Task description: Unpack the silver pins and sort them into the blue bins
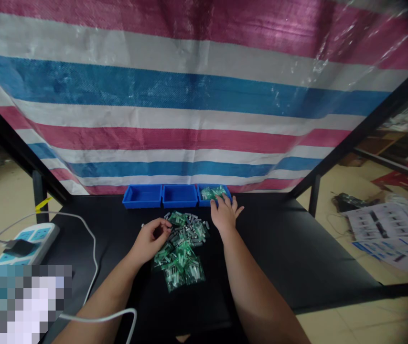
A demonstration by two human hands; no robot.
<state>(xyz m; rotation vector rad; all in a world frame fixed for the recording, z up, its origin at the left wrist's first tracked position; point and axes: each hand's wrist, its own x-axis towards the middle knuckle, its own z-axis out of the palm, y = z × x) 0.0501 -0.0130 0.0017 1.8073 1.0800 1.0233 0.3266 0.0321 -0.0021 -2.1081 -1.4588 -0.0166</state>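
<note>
A pile of small grey cylindrical parts point(190, 230) and green-tinted clear bags point(184, 265) with pieces inside lies on the black table. At the pile's upper left edge is my left hand point(153, 239), its thumb and forefinger pinched together; what they hold, if anything, is too small to name. My right hand point(224, 212) has its fingers spread at the front edge of the right blue bin point(200, 201), where green bags point(213, 192) lie. To the left stand the middle blue bin point(180, 196) and the left blue bin point(143, 196).
A striped sheet point(197, 114) hangs behind the bins. On the left are a white power strip point(42, 243) with a black plug and a white cable point(94, 248) curving over the table. Printed sheets point(386, 224) are beyond the table's right edge.
</note>
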